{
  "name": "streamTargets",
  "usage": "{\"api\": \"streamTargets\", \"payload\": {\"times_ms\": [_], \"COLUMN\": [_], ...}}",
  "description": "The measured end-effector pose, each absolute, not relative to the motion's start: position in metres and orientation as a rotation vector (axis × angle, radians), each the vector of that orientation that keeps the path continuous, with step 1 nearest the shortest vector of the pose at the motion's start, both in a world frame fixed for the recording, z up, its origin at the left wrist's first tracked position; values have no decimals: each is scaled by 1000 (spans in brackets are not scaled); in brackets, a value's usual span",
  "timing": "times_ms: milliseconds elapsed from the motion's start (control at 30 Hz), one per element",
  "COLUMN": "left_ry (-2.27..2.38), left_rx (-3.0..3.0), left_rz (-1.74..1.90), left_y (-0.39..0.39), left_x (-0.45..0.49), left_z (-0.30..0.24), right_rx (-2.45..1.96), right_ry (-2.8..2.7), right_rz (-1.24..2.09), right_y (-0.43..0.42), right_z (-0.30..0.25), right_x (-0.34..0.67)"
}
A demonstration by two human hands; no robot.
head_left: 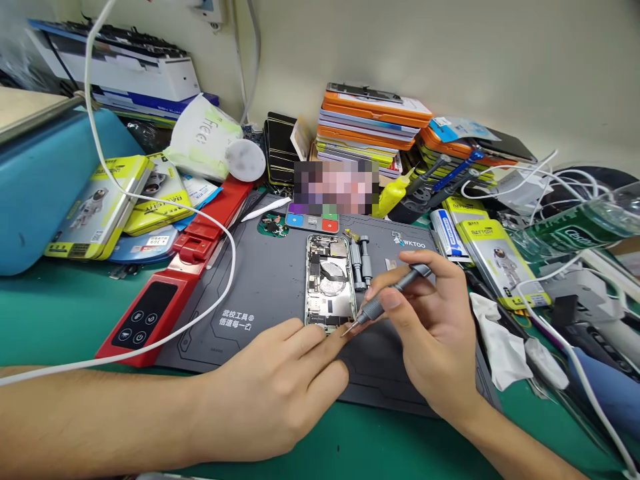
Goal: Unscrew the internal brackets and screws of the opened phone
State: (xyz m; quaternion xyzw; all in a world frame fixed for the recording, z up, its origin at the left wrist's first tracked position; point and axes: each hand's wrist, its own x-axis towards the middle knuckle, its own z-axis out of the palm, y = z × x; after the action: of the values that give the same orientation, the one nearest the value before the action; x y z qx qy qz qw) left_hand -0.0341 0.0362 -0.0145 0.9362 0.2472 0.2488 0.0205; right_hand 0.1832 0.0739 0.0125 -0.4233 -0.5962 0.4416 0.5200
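Green covered the tabletop [360, 437] nearest the body, and over its far part lay a dark grey mat [270, 280]. The left hand [275, 387] was laid across the mat's near edge, its lower fingers curled and its forefinger reaching to the bottom end of an opened phone [331, 277]; whether it pinched anything there could not be told. The right hand [440, 327] held a grey screwdriver [383, 303] slantwise between thumb and fingers, a finger on its cap, the tip down beside the left fingertip; whether it met a screw was too small to tell. The phone lay on the mat, ahead of the hands, its inner parts bare. So the opening looked done, while a board, a round coil and other parts sat in the frame; the work seemed midway, with the fastening at the bottom end in hand and the closing-up not yet done. Just right of the phone lay two spare drivers [366, 263]; beyond it came a coloured tray [295, 220], and farthest, by the wall, stacked orange cases [373, 123]
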Motion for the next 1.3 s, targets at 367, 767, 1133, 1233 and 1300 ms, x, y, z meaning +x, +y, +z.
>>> {"api": "streamTargets", "payload": {"times_ms": [367, 767, 1133, 1233, 1300], "left_ry": [864, 872, 868, 867, 865], "left_rx": [2650, 2628, 2621, 2621, 2621], "left_rz": [892, 901, 890, 886, 879], "left_y": [47, 49, 47, 47, 48], "left_x": [-32, -32, -31, -31, -31], "left_z": [-8, -8, -6, -7, -6], "right_rx": [-864, -823, -804, -806, -823], "right_ry": [-1262, -1277, -1227, -1222, -1215], "right_rz": [1444, 1520, 1551, 1569, 1582], "right_y": [76, 72, 73, 73, 74], "right_z": [17, 12, 11, 10, 10], "right_x": [185, 180, 181, 180, 181]}}
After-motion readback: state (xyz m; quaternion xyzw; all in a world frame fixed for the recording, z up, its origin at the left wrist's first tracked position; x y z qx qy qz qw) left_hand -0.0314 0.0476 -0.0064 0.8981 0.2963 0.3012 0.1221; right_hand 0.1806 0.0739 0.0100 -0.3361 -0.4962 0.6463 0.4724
